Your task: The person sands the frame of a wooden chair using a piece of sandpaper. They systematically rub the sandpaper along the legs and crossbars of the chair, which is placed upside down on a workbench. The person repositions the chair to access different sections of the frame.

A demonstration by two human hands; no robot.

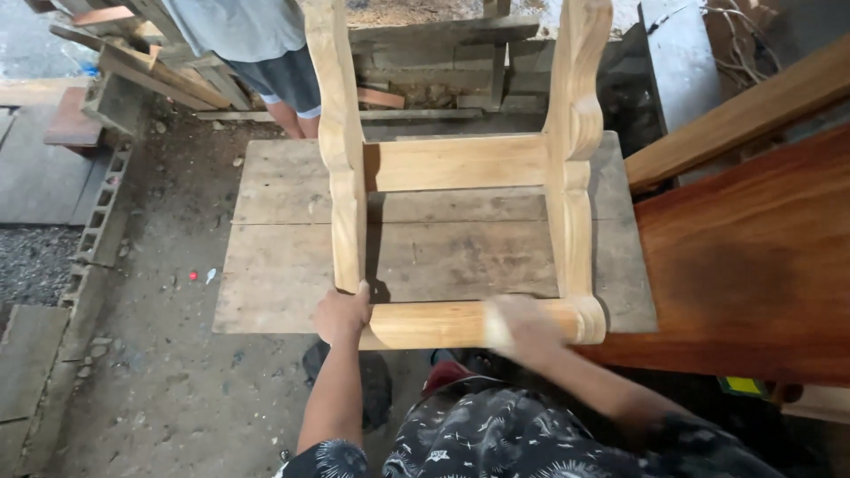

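Note:
An unfinished pale wooden furniture frame (456,164) with carved legs stands upside down on a worn plank tabletop (283,265). My left hand (342,314) grips the near rail (425,324) at its left corner, beside the left leg (345,177). My right hand (518,326) is blurred by motion and presses on the same rail near the right leg (571,177); it seems to hold a small pale pad, too blurred to name. My patterned dark shirt fills the bottom of the view.
Another person (266,53) in a grey shirt and dark shorts stands beyond the table at the top left. A reddish polished wooden slab (753,265) lies at the right. Loose timber and blocks (133,71) lie at the back left, on a dirt floor (159,372).

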